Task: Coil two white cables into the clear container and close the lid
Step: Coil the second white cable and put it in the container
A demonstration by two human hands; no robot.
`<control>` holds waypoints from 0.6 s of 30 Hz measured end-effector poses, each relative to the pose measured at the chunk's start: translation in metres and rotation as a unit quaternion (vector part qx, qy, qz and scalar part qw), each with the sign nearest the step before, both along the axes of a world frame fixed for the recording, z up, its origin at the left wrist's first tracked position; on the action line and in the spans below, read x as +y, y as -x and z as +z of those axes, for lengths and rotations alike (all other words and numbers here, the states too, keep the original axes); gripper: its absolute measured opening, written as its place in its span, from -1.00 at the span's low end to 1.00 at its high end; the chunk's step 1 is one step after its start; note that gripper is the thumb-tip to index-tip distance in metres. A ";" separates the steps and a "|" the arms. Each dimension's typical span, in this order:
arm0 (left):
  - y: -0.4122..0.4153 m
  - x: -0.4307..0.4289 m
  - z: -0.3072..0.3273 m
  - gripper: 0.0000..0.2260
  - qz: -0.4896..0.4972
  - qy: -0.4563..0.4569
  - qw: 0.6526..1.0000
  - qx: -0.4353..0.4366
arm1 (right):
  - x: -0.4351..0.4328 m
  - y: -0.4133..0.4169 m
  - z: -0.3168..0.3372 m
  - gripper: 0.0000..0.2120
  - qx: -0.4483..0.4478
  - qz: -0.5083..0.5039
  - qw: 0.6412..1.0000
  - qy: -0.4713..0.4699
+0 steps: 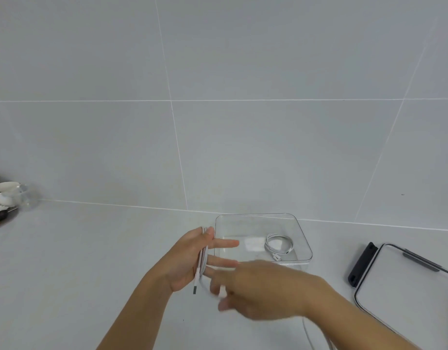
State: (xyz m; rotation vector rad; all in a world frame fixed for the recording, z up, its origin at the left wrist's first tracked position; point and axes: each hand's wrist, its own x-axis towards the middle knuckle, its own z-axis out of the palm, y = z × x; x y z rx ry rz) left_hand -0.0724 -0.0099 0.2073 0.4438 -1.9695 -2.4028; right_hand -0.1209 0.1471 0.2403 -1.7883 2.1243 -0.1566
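Observation:
A clear container [303,232] stands open on the white counter, with one coiled white cable [278,245] lying inside near its right side. My left hand [187,261] is held flat just left of the container, and loops of a second white cable [202,258] are wound around its palm, the plug end hanging below. My right hand [258,291] is blurred, close in front of the left, and pinches a strand of that cable. The rest of the second cable trails off under my right forearm. The lid [407,281], white with dark clips, lies to the right.
At the far left edge sit a white bowl [4,193], a clear glass [28,197] and some utensils. A tiled wall rises behind the counter.

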 end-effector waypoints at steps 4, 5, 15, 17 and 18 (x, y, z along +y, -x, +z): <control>-0.001 0.001 -0.006 -0.71 -0.036 0.023 0.999 -0.013 | 0.003 0.021 0.010 -0.87 0.003 -0.079 0.993 0.087; -0.001 0.000 -0.007 -0.70 -0.042 0.027 0.999 -0.012 | 0.003 0.027 0.009 -0.86 0.017 -0.096 0.989 0.109; 0.007 0.005 -0.013 -0.73 -0.092 0.004 0.995 0.047 | -0.007 0.053 -0.013 -0.79 -0.051 -0.211 0.935 0.281; 0.007 0.005 -0.016 -0.76 -0.094 -0.018 0.994 0.054 | -0.007 0.054 -0.016 -0.78 -0.077 -0.213 0.932 0.282; 0.007 0.005 -0.017 -0.76 -0.098 -0.025 0.993 0.053 | -0.008 0.054 -0.017 -0.78 -0.086 -0.212 0.932 0.282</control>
